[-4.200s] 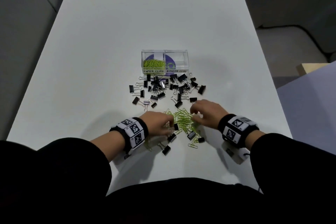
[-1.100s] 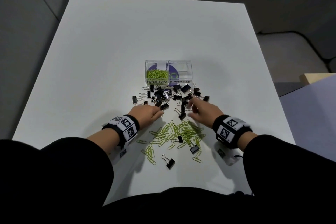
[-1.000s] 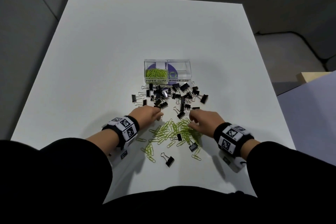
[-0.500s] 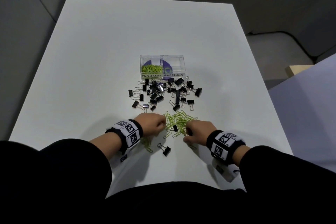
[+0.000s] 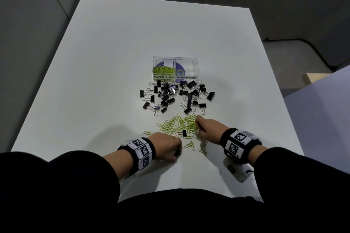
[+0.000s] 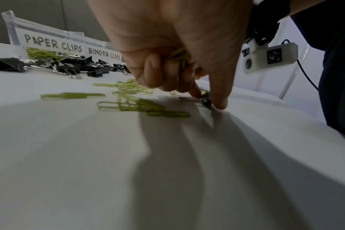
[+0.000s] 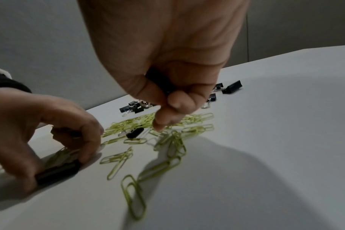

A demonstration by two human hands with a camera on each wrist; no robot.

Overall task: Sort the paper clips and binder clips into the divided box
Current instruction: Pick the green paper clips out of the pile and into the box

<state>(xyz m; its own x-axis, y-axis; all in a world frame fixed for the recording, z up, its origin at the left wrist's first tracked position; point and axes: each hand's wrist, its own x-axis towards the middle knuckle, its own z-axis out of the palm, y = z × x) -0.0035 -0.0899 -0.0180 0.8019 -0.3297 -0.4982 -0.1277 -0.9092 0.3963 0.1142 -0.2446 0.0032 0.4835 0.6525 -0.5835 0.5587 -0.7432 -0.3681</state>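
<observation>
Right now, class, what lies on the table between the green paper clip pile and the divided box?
In the head view, scattered black binder clips cover the stretch between the paper clip pile and the divided box.

Divided boxes (image 5: 175,68): one, two compartments.
Hands: two, left hand (image 5: 166,144) and right hand (image 5: 209,128).
Black binder clips (image 5: 170,94): lying roughly thirty loose.
Green paper clips (image 5: 180,125): too tangled to count.
</observation>
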